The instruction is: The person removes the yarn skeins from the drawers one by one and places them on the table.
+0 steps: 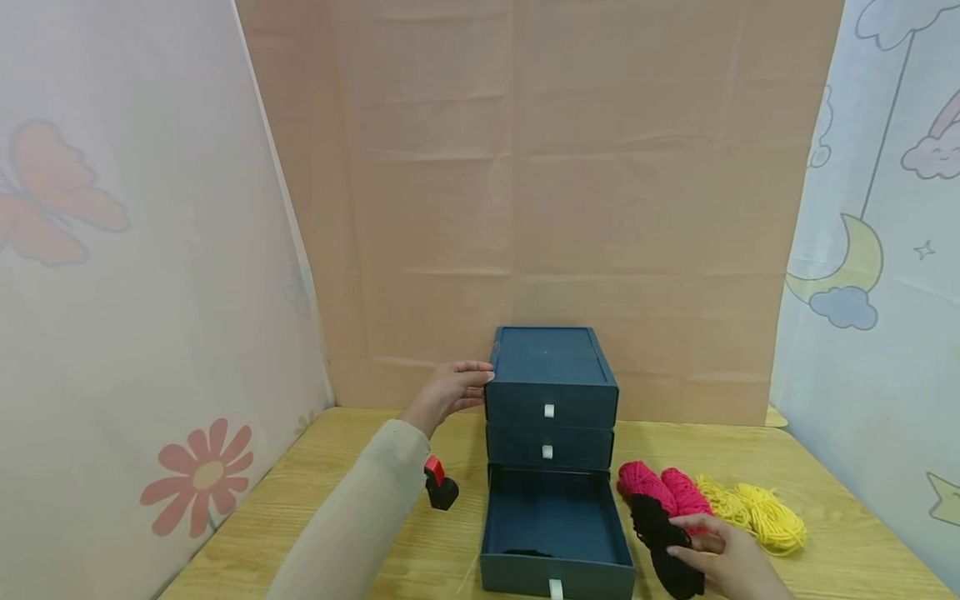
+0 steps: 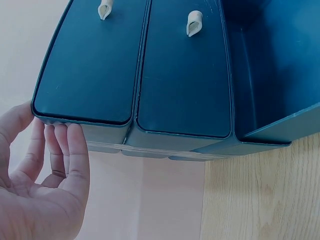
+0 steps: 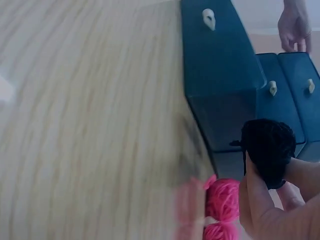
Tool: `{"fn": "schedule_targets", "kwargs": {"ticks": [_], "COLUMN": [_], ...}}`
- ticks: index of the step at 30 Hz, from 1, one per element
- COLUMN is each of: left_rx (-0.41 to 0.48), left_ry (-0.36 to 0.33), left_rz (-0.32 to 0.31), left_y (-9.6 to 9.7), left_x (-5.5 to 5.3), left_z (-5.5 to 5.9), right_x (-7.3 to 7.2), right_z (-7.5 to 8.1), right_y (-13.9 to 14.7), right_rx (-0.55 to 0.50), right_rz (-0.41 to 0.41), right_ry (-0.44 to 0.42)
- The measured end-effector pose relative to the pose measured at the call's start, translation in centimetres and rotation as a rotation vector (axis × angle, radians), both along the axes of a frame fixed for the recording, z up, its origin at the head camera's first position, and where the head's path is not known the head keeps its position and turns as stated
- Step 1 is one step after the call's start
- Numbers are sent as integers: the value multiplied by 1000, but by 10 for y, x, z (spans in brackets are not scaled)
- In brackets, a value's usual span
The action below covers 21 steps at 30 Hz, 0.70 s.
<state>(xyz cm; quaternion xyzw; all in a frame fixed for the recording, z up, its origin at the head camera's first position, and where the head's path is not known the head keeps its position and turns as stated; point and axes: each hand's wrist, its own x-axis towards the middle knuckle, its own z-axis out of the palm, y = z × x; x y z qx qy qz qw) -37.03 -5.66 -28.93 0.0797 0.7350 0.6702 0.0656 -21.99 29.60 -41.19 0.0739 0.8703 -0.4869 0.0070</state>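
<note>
In the head view, my left hand point(image 1: 453, 387) touches the upper left side of a dark blue drawer unit point(image 1: 551, 358). The left wrist view shows that hand's fingertips against the side, beside the top drawer. My right hand point(image 1: 727, 554) holds a black yarn skein point(image 1: 663, 542) to the right of the pulled-out bottom drawer point(image 1: 558, 575). Thumb and fingers grip the black skein point(image 3: 269, 147) in the right wrist view. Something black point(image 1: 528, 552) lies inside that drawer near its front. Above it, two drawers with white pull tabs are closed.
Pink yarn skeins point(image 1: 652, 483) and yellow yarn point(image 1: 772, 517) lie right of the drawers on the wooden table point(image 1: 255, 533). A small black and red object point(image 1: 441, 485) stands near the left forearm. A brown sheet point(image 1: 420, 208) hangs behind.
</note>
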Motion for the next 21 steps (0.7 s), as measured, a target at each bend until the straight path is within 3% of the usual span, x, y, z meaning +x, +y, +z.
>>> {"fn": "schedule_targets", "kwargs": {"ticks": [8, 16, 21], "left_rx": [-6, 4, 5], "left_ry": [5, -3, -6], "left_rz": [7, 14, 17], "left_y": [0, 2, 2], "left_x": [1, 2, 2], "left_z": [1, 2, 1], "right_x": [-2, -8, -9], "right_z": [-21, -31, -30], "right_y": [17, 14, 13], "right_rx": [-51, 73, 88], "right_rz": [161, 13, 12], "right_ry": [-13, -102, -107]}}
